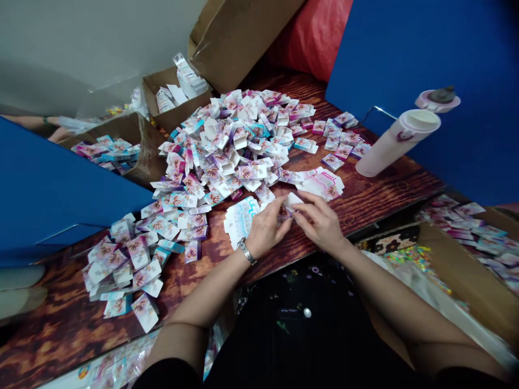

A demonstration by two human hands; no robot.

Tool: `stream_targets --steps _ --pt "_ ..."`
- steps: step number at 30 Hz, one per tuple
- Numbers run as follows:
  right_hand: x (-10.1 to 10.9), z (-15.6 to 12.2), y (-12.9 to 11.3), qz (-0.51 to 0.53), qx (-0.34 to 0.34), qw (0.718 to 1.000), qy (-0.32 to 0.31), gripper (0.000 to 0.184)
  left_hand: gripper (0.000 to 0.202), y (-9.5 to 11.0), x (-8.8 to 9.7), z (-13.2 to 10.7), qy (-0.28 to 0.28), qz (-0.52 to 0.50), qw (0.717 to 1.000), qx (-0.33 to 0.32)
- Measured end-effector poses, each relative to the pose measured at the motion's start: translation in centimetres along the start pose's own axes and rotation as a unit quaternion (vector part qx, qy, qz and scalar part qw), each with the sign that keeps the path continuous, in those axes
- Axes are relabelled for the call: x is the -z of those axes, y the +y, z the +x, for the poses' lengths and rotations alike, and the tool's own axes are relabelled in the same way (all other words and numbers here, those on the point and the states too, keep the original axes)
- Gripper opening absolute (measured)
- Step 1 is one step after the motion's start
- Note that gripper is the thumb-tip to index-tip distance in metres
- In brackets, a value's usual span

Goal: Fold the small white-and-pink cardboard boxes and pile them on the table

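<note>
My left hand, with a metal watch on its wrist, and my right hand meet over the wooden table. Both pinch one small white and purple carton between their fingertips. Just left of my left hand lies a fanned stack of white cards. A stack of flat cartons rests just beyond my right hand. A big heap of small cartons covers the middle of the table.
More cartons lie at the near left. Open cardboard boxes stand at the back left. A white bottle with its lid off stands at the right. Blue partitions flank the table. A box of cartons sits lower right.
</note>
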State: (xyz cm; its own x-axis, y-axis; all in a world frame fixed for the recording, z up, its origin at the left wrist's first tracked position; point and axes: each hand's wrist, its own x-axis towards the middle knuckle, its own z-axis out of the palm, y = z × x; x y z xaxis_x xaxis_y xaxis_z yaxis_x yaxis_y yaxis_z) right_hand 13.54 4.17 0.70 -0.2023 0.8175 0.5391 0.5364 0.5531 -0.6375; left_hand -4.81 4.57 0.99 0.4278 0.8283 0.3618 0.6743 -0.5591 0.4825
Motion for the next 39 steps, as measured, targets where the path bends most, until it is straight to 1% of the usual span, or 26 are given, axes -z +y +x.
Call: stream_targets --steps 2,4,7,8,10,13,15,16,18,20,22,25,28,31,34,37,39 --pt "-0.2 -0.3 -0.2 0.021 -0.009 1.000 -0.018 0.019 0.042 -0.1 -0.2 -0.1 -0.001 -0.005 1.000 -0.007" --pt "-0.3 -0.3 -0.2 0.061 -0.037 0.997 -0.036 0.020 0.036 -0.2 -0.3 -0.2 -0.011 0.003 1.000 -0.012" --pt "-0.2 0.2 -0.2 0.141 -0.130 0.981 -0.016 0.027 0.035 -0.4 -0.4 -0.4 -0.033 0.030 0.999 -0.023" --pt "-0.2 0.5 -0.1 0.170 -0.161 0.972 -0.009 0.029 0.036 -0.4 -0.4 -0.5 -0.037 0.040 0.998 -0.025" --pt "-0.4 1.0 0.0 0.225 -0.202 0.953 -0.015 0.027 0.039 -0.3 -0.4 -0.5 -0.036 0.054 0.998 -0.023" --pt "-0.8 1.6 0.2 0.289 -0.234 0.928 -0.038 0.026 0.050 -0.1 -0.5 -0.6 -0.025 0.059 0.998 -0.005" --pt "-1.0 1.7 0.4 0.297 -0.251 0.920 -0.041 0.027 0.057 0.0 -0.6 -0.7 -0.023 0.060 0.998 0.008" --pt "-1.1 1.7 0.3 0.289 -0.253 0.923 -0.041 0.027 0.059 0.0 -0.7 -0.7 -0.024 0.062 0.998 0.012" --pt "-1.0 1.7 0.1 0.240 -0.239 0.940 -0.038 0.023 0.058 0.1 -0.8 -0.8 -0.023 0.070 0.997 0.013" --pt "-0.7 1.6 -0.5 0.150 -0.199 0.968 -0.037 0.018 0.057 0.2 -0.8 -0.8 -0.019 0.079 0.997 0.012" --pt "-0.6 1.3 -1.2 0.059 -0.139 0.988 -0.037 0.019 0.056 0.3 -0.9 -0.8 -0.014 0.086 0.996 0.011" --pt "-1.1 0.5 -2.2 -0.018 -0.060 0.998 -0.011 0.028 0.057 0.3 -0.9 -0.7 -0.009 0.086 0.996 0.007" --pt "-2.0 -0.7 -2.4 -0.042 -0.027 0.999 0.010 0.035 0.057 -0.1 -1.2 -0.8 -0.010 0.072 0.997 0.007" --pt "-2.4 -1.4 -1.7 -0.014 -0.043 0.999 -0.014 0.034 0.057 -0.6 -1.5 -1.2 -0.023 0.064 0.997 0.020" --pt "-2.1 -1.3 -0.7 0.070 -0.102 0.991 -0.051 0.032 0.058 -0.7 -1.5 -1.3 -0.032 0.064 0.997 0.029" --pt "-1.7 -0.9 0.0 0.130 -0.152 0.979 -0.046 0.037 0.060 -0.6 -1.0 -1.0 -0.020 0.059 0.998 0.024" --pt "-1.7 -0.8 -0.1 0.117 -0.146 0.982 -0.034 0.041 0.061 -0.5 -0.9 -0.9 -0.009 0.058 0.998 0.020"
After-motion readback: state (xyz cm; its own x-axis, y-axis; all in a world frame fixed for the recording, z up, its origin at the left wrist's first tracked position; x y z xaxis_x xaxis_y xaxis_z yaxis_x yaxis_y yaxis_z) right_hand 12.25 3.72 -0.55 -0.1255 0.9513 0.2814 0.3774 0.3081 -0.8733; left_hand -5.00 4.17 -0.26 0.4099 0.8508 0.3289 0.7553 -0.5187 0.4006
